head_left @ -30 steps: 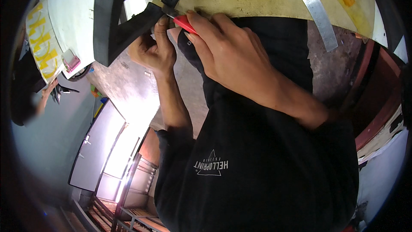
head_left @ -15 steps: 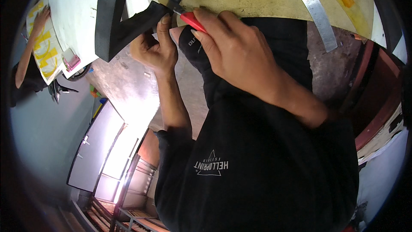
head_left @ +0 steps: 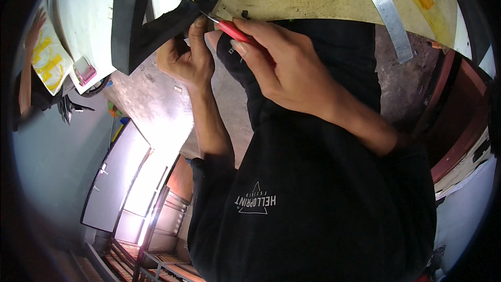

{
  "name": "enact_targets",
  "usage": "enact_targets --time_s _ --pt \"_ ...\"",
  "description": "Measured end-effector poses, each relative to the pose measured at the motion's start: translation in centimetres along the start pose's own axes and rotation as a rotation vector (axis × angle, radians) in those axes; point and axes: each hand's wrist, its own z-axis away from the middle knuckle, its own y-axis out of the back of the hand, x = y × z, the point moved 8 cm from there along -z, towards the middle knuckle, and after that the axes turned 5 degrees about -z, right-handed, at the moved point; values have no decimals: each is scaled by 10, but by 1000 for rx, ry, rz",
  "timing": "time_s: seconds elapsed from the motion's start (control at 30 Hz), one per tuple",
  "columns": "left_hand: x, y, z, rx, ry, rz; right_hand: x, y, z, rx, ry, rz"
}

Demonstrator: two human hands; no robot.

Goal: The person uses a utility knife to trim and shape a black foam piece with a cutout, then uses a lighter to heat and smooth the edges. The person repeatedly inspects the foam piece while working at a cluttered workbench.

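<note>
Ahead of the right hand (head_left: 293, 70) gripping a red knife (head_left: 233, 31), black foam (head_left: 124, 26) is held by the left hand (head_left: 195, 63).

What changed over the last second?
Right hand and red knife shifted slightly right. A co-worker's hand moved up the picture along the yellow-printed sheet. Nothing visibly grasped or let go. Left hand stays at the black piece; ruler looks unmoved.

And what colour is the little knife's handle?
Red. The knife handle in the right hand shows best in the head view.
</note>
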Motion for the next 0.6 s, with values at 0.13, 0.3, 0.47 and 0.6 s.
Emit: enact_targets --time_s 0.13,0.3,0.47,0.6 --pt "-1 0 0 19 2 -40 0 4 1 -8 -25 -29" --pt "-1 0 1 35 32 29 2 5 -1 -38 -48 -91" --pt "-4 1 2 20 64 -8 2 4 -2 -76 -119 -137" --pt "2 -1 1 26 -11 -8 -4 3 -2 9 -12 -47"
